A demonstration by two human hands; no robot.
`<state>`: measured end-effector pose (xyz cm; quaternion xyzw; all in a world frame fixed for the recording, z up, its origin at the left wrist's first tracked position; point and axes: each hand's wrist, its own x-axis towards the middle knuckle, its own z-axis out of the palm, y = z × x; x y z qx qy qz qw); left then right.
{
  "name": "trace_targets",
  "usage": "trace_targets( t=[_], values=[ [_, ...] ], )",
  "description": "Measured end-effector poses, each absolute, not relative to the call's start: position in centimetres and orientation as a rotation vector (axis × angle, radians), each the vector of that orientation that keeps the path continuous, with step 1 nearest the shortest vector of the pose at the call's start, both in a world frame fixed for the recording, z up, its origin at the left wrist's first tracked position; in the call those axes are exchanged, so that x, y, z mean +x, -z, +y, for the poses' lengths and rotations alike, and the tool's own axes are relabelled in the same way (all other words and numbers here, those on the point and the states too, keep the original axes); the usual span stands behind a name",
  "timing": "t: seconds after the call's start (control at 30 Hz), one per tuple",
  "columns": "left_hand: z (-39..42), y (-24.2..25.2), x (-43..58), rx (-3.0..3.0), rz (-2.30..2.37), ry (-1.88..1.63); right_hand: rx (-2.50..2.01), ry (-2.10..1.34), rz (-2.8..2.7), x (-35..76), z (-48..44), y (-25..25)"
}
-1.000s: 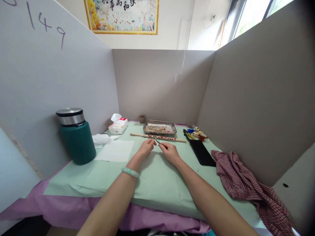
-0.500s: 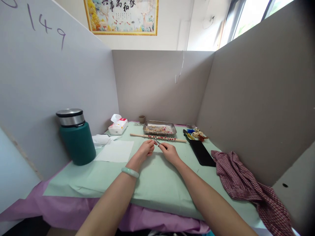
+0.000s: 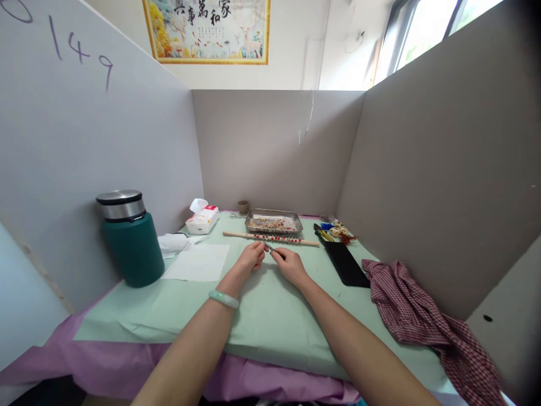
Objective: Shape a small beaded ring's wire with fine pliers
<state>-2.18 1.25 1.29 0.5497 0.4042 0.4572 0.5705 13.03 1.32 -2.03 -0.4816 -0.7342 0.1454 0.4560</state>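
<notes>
Near the middle of the table, my left hand (image 3: 252, 256) is closed in a pinch; whatever its fingertips hold is too small to make out. Close on its right, my right hand (image 3: 288, 263) grips a thin metal tool (image 3: 269, 247), whose tip reaches the left fingertips. Just beyond both hands lies a wooden stick (image 3: 239, 234) with red and pale beads (image 3: 279, 239) along its middle and right part. Behind the stick sits a metal tray (image 3: 274, 212) with small loose beads in it.
A green bottle (image 3: 134, 248), a tissue pack (image 3: 203, 219) and white paper (image 3: 197, 262) stand or lie at left. A small cup (image 3: 243, 206) is behind. At right are a black flat case (image 3: 346, 264), yellow-handled pliers (image 3: 324, 234) and a checked cloth (image 3: 416, 304). Grey partitions (image 3: 274, 149) enclose the table.
The view has tilted very slightly, so the scene sits a little lower. Both hands hold nearly the same pose, and the tool lies at a slightly different angle.
</notes>
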Motion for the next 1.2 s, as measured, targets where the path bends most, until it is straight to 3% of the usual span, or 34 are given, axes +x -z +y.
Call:
trace_targets(
  t=[0.37, 1.2],
  values=[
    [1.7, -0.8, -1.9, 1.285, 1.061, -1.11, -1.309, -0.203, -1.81, 12.3, 0.7, 1.6],
    [2.3, -0.5, -2.3, 1.287, 1.068, -1.304, -1.309, -0.28, -1.741, 12.6, 0.9, 1.8]
  ],
)
